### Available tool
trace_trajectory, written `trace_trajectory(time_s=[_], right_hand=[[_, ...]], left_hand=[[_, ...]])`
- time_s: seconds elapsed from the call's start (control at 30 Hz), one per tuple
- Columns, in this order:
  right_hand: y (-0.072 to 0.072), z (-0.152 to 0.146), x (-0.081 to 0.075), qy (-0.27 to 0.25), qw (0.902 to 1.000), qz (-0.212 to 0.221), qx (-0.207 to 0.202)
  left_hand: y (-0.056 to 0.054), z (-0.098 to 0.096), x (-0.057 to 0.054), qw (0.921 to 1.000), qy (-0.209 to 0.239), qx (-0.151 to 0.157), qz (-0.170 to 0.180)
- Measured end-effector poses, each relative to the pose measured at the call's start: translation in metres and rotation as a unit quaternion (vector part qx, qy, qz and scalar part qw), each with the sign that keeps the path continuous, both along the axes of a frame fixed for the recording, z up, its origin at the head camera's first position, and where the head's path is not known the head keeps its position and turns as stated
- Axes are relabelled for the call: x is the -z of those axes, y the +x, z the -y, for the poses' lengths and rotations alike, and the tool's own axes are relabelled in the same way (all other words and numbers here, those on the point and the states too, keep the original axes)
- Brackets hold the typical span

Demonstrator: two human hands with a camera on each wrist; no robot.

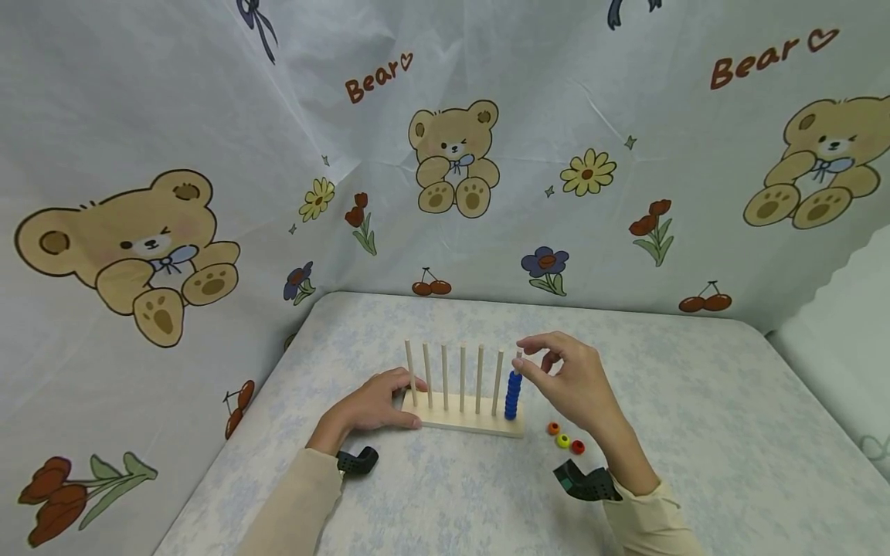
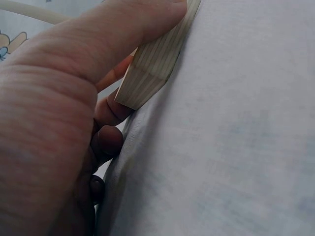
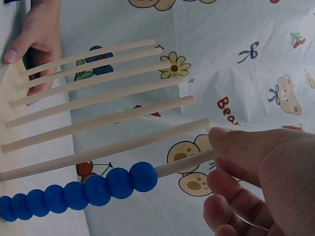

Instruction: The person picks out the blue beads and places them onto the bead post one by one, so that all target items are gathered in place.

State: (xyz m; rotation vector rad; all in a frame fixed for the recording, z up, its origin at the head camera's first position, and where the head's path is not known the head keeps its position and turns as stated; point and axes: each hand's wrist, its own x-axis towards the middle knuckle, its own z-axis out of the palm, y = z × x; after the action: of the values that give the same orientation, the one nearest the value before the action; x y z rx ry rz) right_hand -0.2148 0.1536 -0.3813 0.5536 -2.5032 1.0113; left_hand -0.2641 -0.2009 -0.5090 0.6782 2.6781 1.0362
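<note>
A wooden bead rack with a flat base and a row of upright rods stands on the table. My left hand grips the left end of the base, its thumb on the near edge and fingers behind, as the left wrist view shows. Several blue beads are stacked on the rightmost rod. My right hand is at that rod's top, thumb and index finger apart on either side of the tip. No bead shows between those fingers.
Three loose beads, orange, yellow and red, lie right of the base, below my right hand. The other rods hold no beads. A bear-printed cloth hangs behind the table.
</note>
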Motion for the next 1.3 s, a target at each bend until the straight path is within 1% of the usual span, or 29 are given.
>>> trace_trajectory(time_s=[0.2, 0.33, 0.47, 0.63, 0.77, 0.9, 0.97, 1.03, 1.13, 1.23, 1.3], right_hand=[[0.001, -0.001, -0.004, -0.013, 0.9998, -0.014, -0.005], [0.0, -0.005, -0.005, -0.025, 0.9988, -0.041, 0.0], [-0.001, -0.009, -0.005, -0.042, 0.9958, -0.079, 0.018], [-0.003, -0.018, -0.009, -0.06, 0.9894, -0.126, 0.039], [-0.002, -0.028, -0.012, -0.078, 0.9856, -0.136, 0.064], [-0.001, -0.041, -0.016, -0.099, 0.9798, -0.146, 0.094], [0.0, -0.048, -0.019, -0.108, 0.9761, -0.155, 0.107], [-0.001, -0.055, -0.022, -0.116, 0.9725, -0.166, 0.115], [-0.003, -0.065, -0.025, -0.12, 0.9692, -0.178, 0.121], [-0.009, -0.075, -0.024, -0.108, 0.9705, -0.181, 0.118], [-0.014, -0.08, -0.02, -0.091, 0.9731, -0.177, 0.117]], left_hand=[[0.002, 0.002, -0.002, 1.0, 0.003, -0.005, 0.004], [0.004, 0.001, -0.006, 0.9999, 0.011, -0.003, 0.006], [0.004, -0.002, -0.01, 0.9999, 0.006, 0.003, 0.011], [0.003, -0.006, -0.013, 0.9999, -0.002, 0.003, 0.012], [0.003, -0.004, -0.018, 0.9999, 0.0, 0.003, 0.015], [0.003, 0.001, -0.027, 0.9999, 0.01, 0.001, -0.001], [0.003, 0.005, -0.034, 0.9997, 0.023, 0.0, -0.011], [0.002, 0.009, -0.042, 0.999, 0.037, -0.008, -0.024], [0.001, 0.015, -0.055, 0.9972, 0.054, -0.033, -0.041], [-0.001, 0.021, -0.064, 0.9941, 0.047, -0.071, -0.066], [-0.003, 0.024, -0.068, 0.9915, 0.037, -0.086, -0.09]])
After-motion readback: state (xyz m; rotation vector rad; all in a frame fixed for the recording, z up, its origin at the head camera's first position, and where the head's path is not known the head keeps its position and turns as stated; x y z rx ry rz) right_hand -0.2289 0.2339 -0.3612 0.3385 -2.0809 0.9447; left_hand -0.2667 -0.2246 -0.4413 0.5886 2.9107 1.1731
